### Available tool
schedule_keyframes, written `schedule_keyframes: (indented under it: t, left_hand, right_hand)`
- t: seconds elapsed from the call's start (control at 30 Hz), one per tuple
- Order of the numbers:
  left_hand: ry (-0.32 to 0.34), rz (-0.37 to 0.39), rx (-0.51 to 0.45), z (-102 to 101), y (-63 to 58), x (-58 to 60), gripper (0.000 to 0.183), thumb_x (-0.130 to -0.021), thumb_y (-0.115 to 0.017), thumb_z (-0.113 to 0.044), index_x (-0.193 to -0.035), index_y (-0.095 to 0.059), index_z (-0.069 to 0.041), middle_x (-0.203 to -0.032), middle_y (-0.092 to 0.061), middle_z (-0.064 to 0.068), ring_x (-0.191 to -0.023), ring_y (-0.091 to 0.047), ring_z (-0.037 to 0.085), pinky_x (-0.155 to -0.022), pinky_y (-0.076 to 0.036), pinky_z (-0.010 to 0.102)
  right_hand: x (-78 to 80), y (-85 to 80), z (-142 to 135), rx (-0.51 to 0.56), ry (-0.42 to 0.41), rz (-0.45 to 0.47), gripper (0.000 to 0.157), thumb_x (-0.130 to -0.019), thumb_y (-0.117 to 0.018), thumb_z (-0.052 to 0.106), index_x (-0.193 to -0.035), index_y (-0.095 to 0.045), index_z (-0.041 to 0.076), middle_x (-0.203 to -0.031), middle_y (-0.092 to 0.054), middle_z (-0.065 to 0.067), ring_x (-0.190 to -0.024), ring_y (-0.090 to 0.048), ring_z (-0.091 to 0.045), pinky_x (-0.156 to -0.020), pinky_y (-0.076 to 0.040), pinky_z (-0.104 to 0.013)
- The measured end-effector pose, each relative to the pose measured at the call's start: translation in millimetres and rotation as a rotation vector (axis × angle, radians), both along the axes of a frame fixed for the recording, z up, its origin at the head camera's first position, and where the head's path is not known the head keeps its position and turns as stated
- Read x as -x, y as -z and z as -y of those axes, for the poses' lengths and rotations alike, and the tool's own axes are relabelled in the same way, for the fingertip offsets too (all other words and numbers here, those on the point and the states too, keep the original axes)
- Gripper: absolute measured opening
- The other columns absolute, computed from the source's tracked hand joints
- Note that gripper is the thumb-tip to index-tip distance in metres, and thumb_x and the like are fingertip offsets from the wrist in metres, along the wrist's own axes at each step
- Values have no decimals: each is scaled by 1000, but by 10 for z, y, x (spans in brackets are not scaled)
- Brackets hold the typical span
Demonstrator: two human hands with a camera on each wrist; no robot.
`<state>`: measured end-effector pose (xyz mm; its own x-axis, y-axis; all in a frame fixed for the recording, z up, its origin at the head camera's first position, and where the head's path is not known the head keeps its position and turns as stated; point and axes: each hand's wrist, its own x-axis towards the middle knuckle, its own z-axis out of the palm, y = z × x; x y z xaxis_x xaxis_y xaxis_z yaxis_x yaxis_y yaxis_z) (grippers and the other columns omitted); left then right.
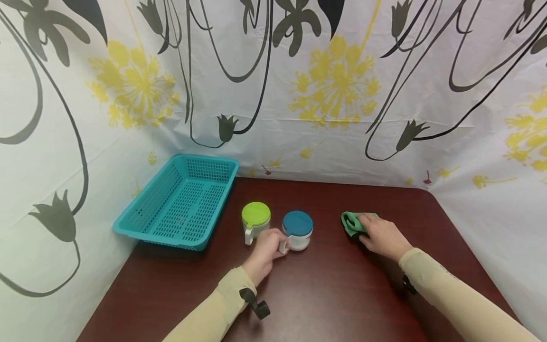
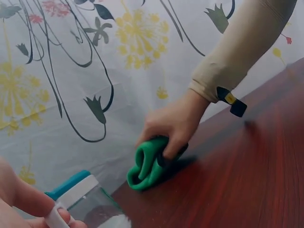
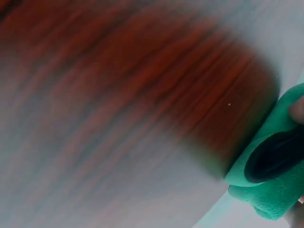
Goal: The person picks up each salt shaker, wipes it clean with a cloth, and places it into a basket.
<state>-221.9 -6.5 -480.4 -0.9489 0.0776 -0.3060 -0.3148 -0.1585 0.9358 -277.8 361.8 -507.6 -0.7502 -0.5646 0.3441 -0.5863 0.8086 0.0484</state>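
Observation:
My left hand [image 1: 266,248] pinches the white handle of a small glass jar [image 1: 301,242] with a blue lid [image 1: 297,223]. In the left wrist view the thumb and fingers meet at that handle [image 2: 58,217], and white contents show low in the glass. Just left of it stands a like jar with a lime-green lid [image 1: 256,213], its handle toward me. Over on the right, my right hand [image 1: 383,237] grips a folded green cloth [image 1: 351,223] against the table. A dark oval piece [image 3: 273,156] shows among the cloth's folds in the right wrist view.
A turquoise perforated basket [image 1: 232,183] stands at the back left of the dark red-brown table [image 1: 333,294]. Patterned white curtain [image 1: 265,95] hangs behind the table and along both sides. Light reflects off the glossy tabletop.

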Motion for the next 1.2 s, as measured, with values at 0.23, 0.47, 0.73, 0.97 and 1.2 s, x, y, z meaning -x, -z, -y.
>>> schedule_keyframes:
  t: [0.23,0.47,0.73,0.97,1.2]
  left_hand:
    - [31,-49,36,43,-141,-64,7,-82,-55,3,-76,-58,0,-79,-59,11,-82,-57,28,-77,-51,42]
    - [60,-25,-36,67,-217,-111,9,-86,-56,2,-78,-59,-1,-82,-62,13,-83,-62,31,-85,-54,47]
    - [48,-37,-59,85,-265,-166,9,-89,-57,0,-81,-61,-1,-85,-64,13,-86,-64,31,-88,-54,48]
    - [36,-55,-22,90,-233,-229,8,-87,-55,0,-82,-62,2,-82,-64,12,-86,-62,31,-87,-54,50]
    - [32,-103,-4,89,-233,-275,9,-88,-57,-1,-84,-62,5,-85,-64,12,-87,-61,29,-87,-53,51]
  right_hand:
    - [42,-32,-5,-64,-38,-51,64,-71,-90,15,-125,-57,6,-118,-61,-11,-102,-64,-31,-62,-56,-46]
    - [47,-43,-13,-40,6,-15,76,-66,-90,7,-136,-57,3,-131,-59,-16,-117,-59,-36,-72,-56,-52]
    - [88,-22,-23,-14,32,-11,81,-68,-87,4,-142,-55,6,-135,-57,-15,-122,-56,-35,-78,-55,-53]
    - [31,-126,-15,67,39,-34,74,-69,-83,6,-138,-59,12,-134,-60,-9,-118,-60,-30,-77,-55,-52]
    - [-16,-422,102,136,1,-125,79,-69,-82,5,-143,-56,14,-140,-57,-8,-124,-56,-31,-88,-51,-54]
